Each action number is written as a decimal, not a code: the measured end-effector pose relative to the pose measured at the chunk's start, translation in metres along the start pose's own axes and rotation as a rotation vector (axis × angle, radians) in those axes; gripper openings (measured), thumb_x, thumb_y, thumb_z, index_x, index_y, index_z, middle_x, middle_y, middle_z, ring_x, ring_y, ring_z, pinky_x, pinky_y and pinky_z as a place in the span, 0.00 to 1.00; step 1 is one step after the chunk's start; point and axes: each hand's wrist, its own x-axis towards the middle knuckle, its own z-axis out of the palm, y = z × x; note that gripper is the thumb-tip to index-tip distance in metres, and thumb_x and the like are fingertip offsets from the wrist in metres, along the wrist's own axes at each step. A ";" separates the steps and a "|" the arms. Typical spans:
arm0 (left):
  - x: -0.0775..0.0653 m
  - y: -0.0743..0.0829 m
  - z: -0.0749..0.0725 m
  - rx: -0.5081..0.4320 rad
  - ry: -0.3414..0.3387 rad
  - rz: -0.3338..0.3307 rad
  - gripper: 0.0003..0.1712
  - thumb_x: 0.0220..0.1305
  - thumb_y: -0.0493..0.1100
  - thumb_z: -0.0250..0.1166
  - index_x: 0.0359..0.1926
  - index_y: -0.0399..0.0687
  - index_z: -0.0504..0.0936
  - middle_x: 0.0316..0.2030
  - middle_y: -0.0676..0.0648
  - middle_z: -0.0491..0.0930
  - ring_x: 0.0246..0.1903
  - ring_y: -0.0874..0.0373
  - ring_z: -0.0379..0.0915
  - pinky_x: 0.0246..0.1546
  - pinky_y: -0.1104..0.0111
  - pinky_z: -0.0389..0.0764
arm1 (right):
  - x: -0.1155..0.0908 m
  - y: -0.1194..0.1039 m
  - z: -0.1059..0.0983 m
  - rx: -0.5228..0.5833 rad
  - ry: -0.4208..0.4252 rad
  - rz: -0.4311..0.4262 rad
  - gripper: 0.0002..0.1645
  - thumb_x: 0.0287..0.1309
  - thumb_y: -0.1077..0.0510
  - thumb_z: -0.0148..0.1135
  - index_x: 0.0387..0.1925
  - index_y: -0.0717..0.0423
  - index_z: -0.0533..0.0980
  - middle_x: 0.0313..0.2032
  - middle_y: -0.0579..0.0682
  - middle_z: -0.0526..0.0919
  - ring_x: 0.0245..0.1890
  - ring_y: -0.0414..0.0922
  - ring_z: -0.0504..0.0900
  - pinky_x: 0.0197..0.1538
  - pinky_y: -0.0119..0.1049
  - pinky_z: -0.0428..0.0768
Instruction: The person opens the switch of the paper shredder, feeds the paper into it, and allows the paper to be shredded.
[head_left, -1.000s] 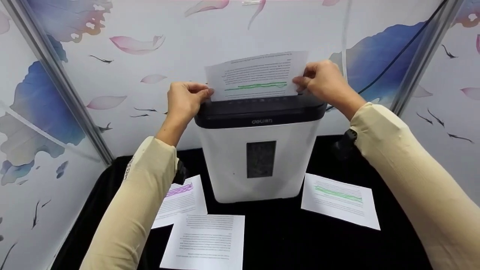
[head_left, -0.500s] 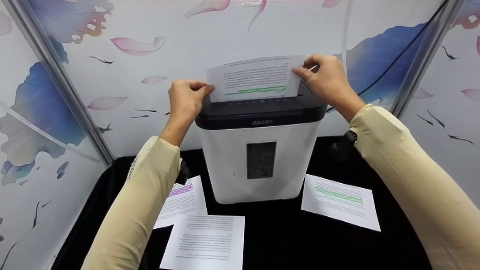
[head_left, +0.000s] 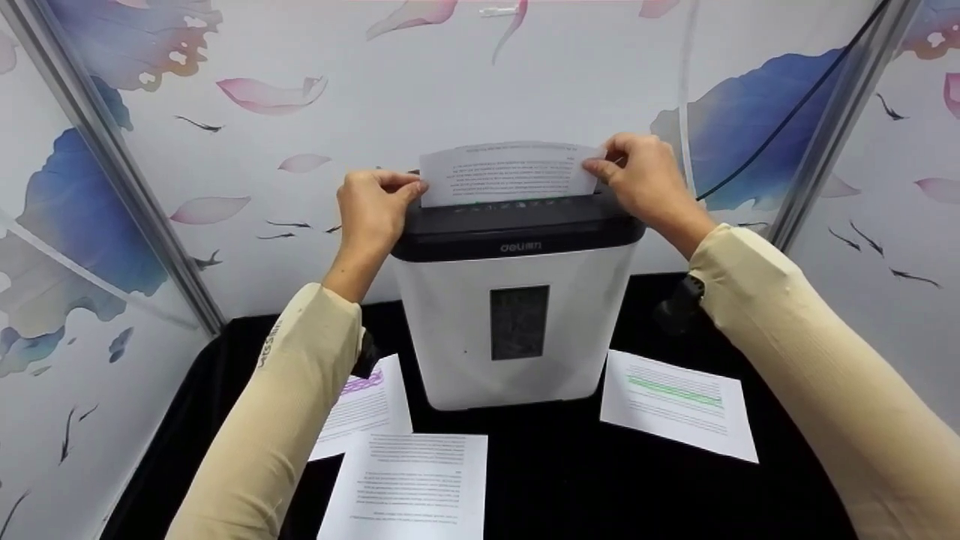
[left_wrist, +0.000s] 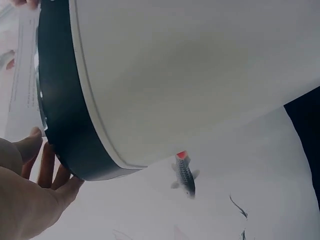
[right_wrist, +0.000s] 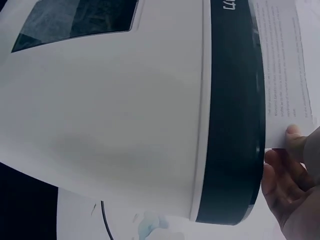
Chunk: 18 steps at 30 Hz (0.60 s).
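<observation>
A printed sheet of paper point(head_left: 510, 174) stands upright in the top slot of a white paper shredder point(head_left: 450, 322) with a black lid point(head_left: 517, 225). My left hand point(head_left: 371, 206) pinches the sheet's left edge just above the lid. On the opposite side, my right hand point(head_left: 646, 174) pinches the right edge between thumb and fingers. In the left wrist view, the fingers of the left hand point(left_wrist: 35, 185) touch the lid's end. The right wrist view has the right thumb on the face of the paper point(right_wrist: 285, 70). The sheet's lower part is hidden inside the shredder.
On the black tablecloth point(head_left: 570, 480), a sheet with purple marking point(head_left: 367, 409) lies at left, partly under another printed sheet point(head_left: 412, 487). A sheet with green marking point(head_left: 679, 405) lies at right. A patterned wall point(head_left: 390, 90) stands behind, with a black cable point(head_left: 795, 112) along it.
The paper has sunk into the slot, and its green lines have dropped to the lid. Both hands keep hold of its edges; the right hand rose a little, then came down with it.
</observation>
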 end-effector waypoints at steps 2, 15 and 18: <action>-0.002 -0.002 0.000 0.010 -0.001 -0.004 0.09 0.53 0.46 0.68 0.35 0.49 0.87 0.36 0.48 0.85 0.41 0.60 0.79 0.43 0.70 0.77 | -0.001 0.001 0.001 0.003 0.003 0.003 0.16 0.59 0.50 0.57 0.41 0.56 0.79 0.40 0.54 0.82 0.37 0.44 0.76 0.40 0.33 0.70; -0.020 -0.006 -0.005 -0.081 0.013 0.026 0.11 0.52 0.47 0.69 0.38 0.53 0.86 0.37 0.50 0.85 0.38 0.63 0.79 0.41 0.71 0.77 | -0.022 -0.016 0.017 0.273 0.198 -0.095 0.16 0.53 0.47 0.62 0.37 0.53 0.80 0.32 0.47 0.82 0.28 0.37 0.78 0.33 0.23 0.74; -0.027 -0.007 -0.008 -0.112 0.008 0.057 0.14 0.52 0.48 0.69 0.41 0.52 0.85 0.37 0.51 0.85 0.37 0.64 0.79 0.39 0.72 0.77 | -0.029 -0.021 0.022 0.334 0.199 -0.106 0.15 0.53 0.47 0.63 0.36 0.53 0.80 0.32 0.46 0.82 0.30 0.34 0.77 0.35 0.23 0.74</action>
